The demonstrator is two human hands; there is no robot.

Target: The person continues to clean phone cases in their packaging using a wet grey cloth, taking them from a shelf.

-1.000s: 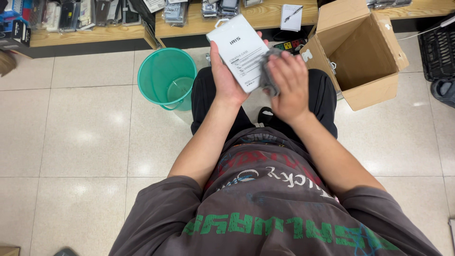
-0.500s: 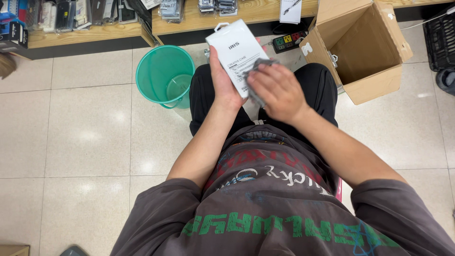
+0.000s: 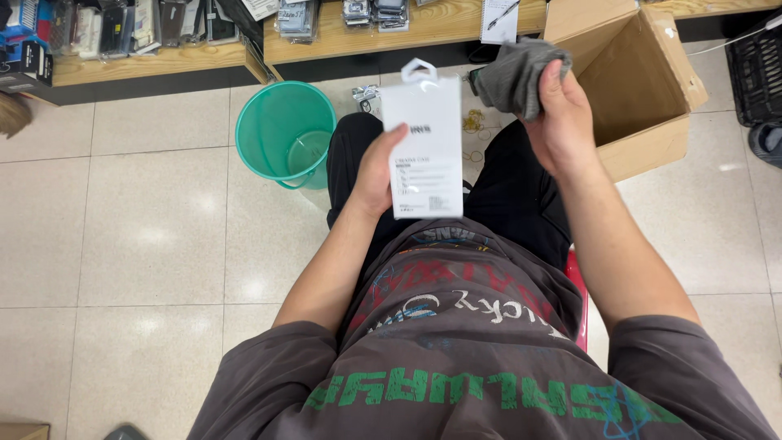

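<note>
Two bare hands up over a lap in black trousers: left hand [image 3: 376, 173] wrapped around the edge of a flat white rectangular retail package [image 3: 423, 145] with a hang tab, thumb across the printed face, held upright and roughly centred above the knees. Right hand [image 3: 562, 122] lifted well clear of it, fingers closed tight on a crumpled grey cloth [image 3: 518, 75], just in front of an open brown cardboard box [image 3: 652, 90] on the pale tiled floor [image 3: 138, 236]. Round green plastic bucket [image 3: 283, 140] down on the left, low wooden shelf [image 3: 342, 37] of packaged goods along the top.
</note>
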